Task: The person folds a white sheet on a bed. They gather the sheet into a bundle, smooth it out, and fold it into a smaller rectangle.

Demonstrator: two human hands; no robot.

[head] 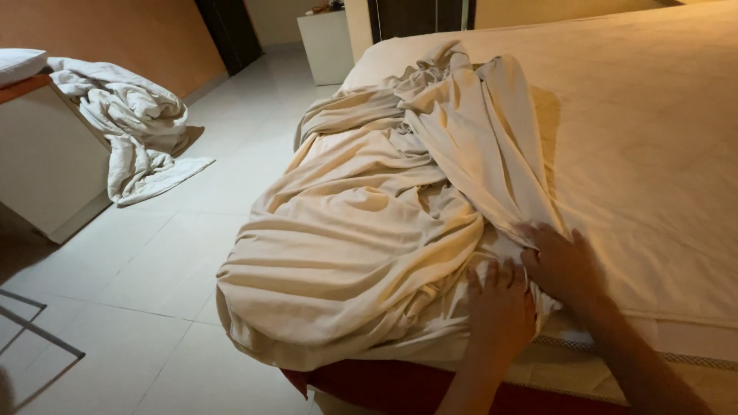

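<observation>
Near the lower corner of the bed, the left hand (501, 306) lies palm down with fingers spread, pressing on the crumpled cream sheet (361, 238) without gripping it. Just beside it, on its right and slightly farther up, the right hand (560, 261) rests flat too, fingers stretched over the point where a long fold of the sheet narrows; whether its fingertips pinch any cloth I cannot tell. Both hands touch the sheet, and the two sit close together, nearly touching.

Away from the hands, the sheet is bunched in a heap running up and to their left across the mattress (653, 138), spilling over the bed's edge. Below the hands a red bed base (369, 383) shows under the mattress trim. Well off to the left of the hands, across the pale tiled floor (154, 261), a white duvet (131, 127) hangs off a white cabinet (46, 161). Far beyond the sheet stands a white nightstand (327, 46).
</observation>
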